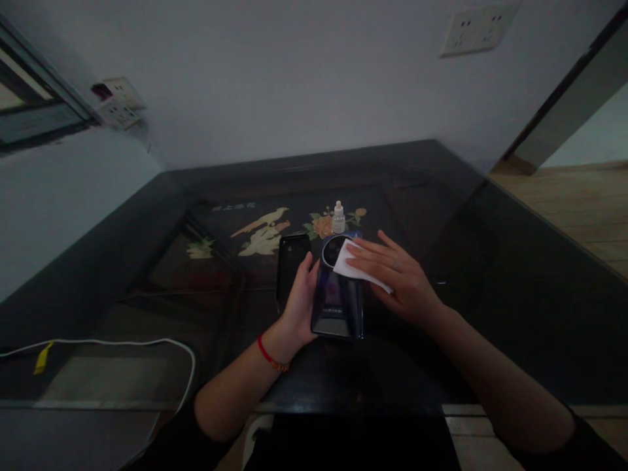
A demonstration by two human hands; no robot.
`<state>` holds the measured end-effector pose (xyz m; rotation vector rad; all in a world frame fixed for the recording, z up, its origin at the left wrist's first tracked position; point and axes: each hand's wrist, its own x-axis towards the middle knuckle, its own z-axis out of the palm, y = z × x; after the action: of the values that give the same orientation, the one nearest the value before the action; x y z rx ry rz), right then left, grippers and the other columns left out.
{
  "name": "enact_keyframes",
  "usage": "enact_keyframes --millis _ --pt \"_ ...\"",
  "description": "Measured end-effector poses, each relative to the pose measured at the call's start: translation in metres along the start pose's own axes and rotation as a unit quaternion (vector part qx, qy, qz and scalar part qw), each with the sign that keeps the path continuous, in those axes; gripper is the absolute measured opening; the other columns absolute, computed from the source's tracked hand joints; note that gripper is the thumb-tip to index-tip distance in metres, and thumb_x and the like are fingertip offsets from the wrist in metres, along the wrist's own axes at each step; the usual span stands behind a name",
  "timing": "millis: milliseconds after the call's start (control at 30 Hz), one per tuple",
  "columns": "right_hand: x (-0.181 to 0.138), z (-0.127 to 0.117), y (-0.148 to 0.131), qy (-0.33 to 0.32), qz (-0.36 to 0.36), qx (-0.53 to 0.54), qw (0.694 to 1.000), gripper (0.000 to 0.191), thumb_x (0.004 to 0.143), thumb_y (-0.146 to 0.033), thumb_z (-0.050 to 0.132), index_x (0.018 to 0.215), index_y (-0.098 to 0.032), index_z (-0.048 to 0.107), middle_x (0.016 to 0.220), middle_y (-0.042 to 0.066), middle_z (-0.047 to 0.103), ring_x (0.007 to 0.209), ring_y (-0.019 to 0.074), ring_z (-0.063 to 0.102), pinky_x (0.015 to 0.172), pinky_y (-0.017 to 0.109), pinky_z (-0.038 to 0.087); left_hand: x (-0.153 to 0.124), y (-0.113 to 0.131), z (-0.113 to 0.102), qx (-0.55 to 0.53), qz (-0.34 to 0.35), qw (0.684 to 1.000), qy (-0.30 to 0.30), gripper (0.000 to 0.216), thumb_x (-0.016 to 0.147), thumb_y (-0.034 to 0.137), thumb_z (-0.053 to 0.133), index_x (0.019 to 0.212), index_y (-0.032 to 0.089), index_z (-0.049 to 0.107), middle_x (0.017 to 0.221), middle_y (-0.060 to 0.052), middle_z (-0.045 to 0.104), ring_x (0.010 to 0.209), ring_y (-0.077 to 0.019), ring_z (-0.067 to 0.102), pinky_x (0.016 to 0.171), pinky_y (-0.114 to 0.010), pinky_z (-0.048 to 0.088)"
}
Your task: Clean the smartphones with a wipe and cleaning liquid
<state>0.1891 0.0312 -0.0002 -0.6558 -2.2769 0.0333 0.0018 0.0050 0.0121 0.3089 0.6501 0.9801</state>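
A dark blue smartphone (338, 307) is tilted up over the table, its back with a large round camera ring facing me. My left hand (299, 297) grips it along the left edge, thumb upward. With my right hand (400, 278) I press a folded white wipe (346, 261) against the phone's upper back, covering part of the camera ring. The fingers lie over the wipe, holding it. Left of the phone, a black phone case (289, 261) rests on the table, partly behind my left hand. A small white dropper bottle (338, 218) stands upright just beyond the phone.
The glossy black table (422, 366) carries a printed bird and flower pattern and meets a white wall. A white cable (122, 341) with a yellow tag (43, 358) runs across its left front. Sockets (478, 29) are on the wall.
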Motion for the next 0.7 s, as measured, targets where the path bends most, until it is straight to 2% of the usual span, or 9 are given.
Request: enact_keyframes --millis 100,167,300,433,500,567,700 --pt "0.000 -0.002 0.004 0.032 0.077 0.010 0.996 0.048 0.090 -0.010 0.041 0.135 -0.024 0.050 0.141 0.006 0.052 0.135 0.0192 0.043 0.113 0.049 0.033 0.000 0.006 0.000 -0.004 -0.025 1.000 -0.014 0.056 0.097 0.049 0.019 0.134 0.017 0.046 0.099 -0.011 0.069 0.086 -0.0233 0.069 0.081 -0.039 0.052" --pt "0.000 -0.003 0.003 0.040 0.080 0.030 0.996 0.048 0.091 -0.009 0.039 0.135 -0.024 0.050 0.142 0.006 0.051 0.135 0.0183 0.042 0.113 0.047 0.035 0.000 0.008 0.000 -0.003 -0.034 0.999 -0.019 0.057 0.097 0.051 0.017 0.132 0.017 0.047 0.093 -0.010 0.070 0.080 -0.0230 0.070 0.076 -0.037 0.052" --pt "0.002 -0.004 -0.011 0.031 -0.009 0.070 0.997 0.044 0.091 -0.014 0.041 0.133 -0.019 0.052 0.138 0.010 0.055 0.133 0.0202 0.045 0.111 0.048 0.037 0.001 0.012 -0.002 -0.027 -0.013 1.000 0.004 0.052 0.098 0.048 0.021 0.129 0.019 0.051 0.083 -0.006 0.071 0.075 -0.0205 0.069 0.078 -0.035 0.052" --pt "0.001 -0.004 -0.028 0.023 -0.136 0.061 0.989 0.040 0.095 -0.025 0.037 0.129 -0.012 0.055 0.129 0.013 0.062 0.133 0.0229 0.044 0.109 0.051 0.039 0.002 0.016 -0.006 -0.040 -0.020 0.999 -0.003 0.055 0.096 0.050 0.022 0.131 0.017 0.050 0.091 -0.009 0.071 0.074 -0.0204 0.068 0.078 -0.036 0.052" --pt "0.000 -0.003 -0.031 0.021 -0.167 0.047 0.985 0.041 0.097 -0.028 0.035 0.128 -0.011 0.055 0.126 0.013 0.064 0.134 0.0225 0.044 0.110 0.050 0.038 0.002 0.017 -0.007 -0.043 -0.031 0.999 -0.013 0.058 0.096 0.051 0.020 0.133 0.016 0.049 0.092 -0.009 0.071 0.070 -0.0197 0.067 0.077 -0.036 0.052" --pt "0.000 -0.002 -0.028 0.026 -0.146 0.034 0.988 0.041 0.097 -0.026 0.035 0.133 -0.013 0.051 0.129 0.013 0.061 0.134 0.0224 0.043 0.110 0.050 0.037 0.001 0.016 -0.007 -0.041 -0.036 0.998 -0.020 0.057 0.097 0.050 0.018 0.135 0.017 0.046 0.084 -0.007 0.070 0.061 -0.0178 0.065 0.074 -0.036 0.052" --pt "0.001 -0.002 -0.016 0.060 0.005 0.008 0.998 0.047 0.094 -0.016 0.040 0.140 -0.021 0.043 0.144 0.010 0.048 0.138 0.0228 0.037 0.112 0.053 0.033 -0.001 0.015 -0.005 -0.002 -0.070 0.995 -0.067 0.057 0.097 0.051 0.015 0.136 0.021 0.044 0.074 -0.005 0.069 0.056 -0.0183 0.065 0.060 -0.031 0.051"
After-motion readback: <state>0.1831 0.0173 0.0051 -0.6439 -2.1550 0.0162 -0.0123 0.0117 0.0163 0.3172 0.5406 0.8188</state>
